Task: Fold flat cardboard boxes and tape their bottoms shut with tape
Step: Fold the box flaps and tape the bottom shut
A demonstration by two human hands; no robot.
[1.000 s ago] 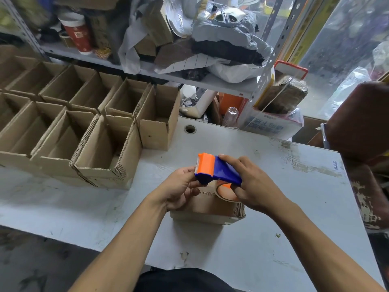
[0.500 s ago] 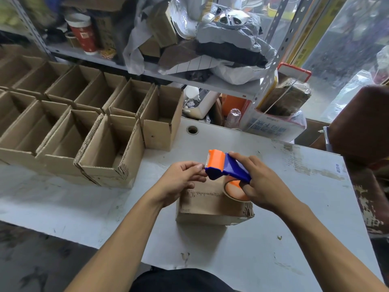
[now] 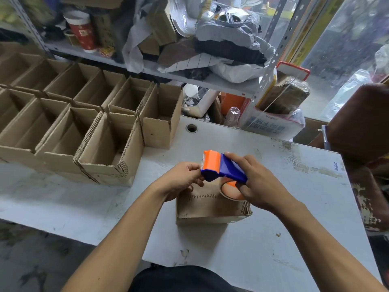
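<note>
The cardboard box (image 3: 210,204) lies bottom-up on the white table (image 3: 294,239), just in front of the person, its flaps folded shut; above it the blue-and-orange tape dispenser (image 3: 221,168) is gripped by the right hand (image 3: 259,186), fingers curled over the blue body with the tape roll (image 3: 230,189) beneath; the left hand (image 3: 181,179) has its fingertips curled in at the orange cutter end, seemingly pinching for the tape's loose end, though the clear tape itself cannot be made out. Against the frames a second earlier, the dispenser has lifted slightly off the box and the left fingers have come back to its mouth after a brief release; by my reading the tape end is being freed, so the seam is not yet taped. To the left stand rows of finished open boxes (image 3: 109,144), touching one another; behind the table runs a cluttered metal shelf (image 3: 221,81).
</note>
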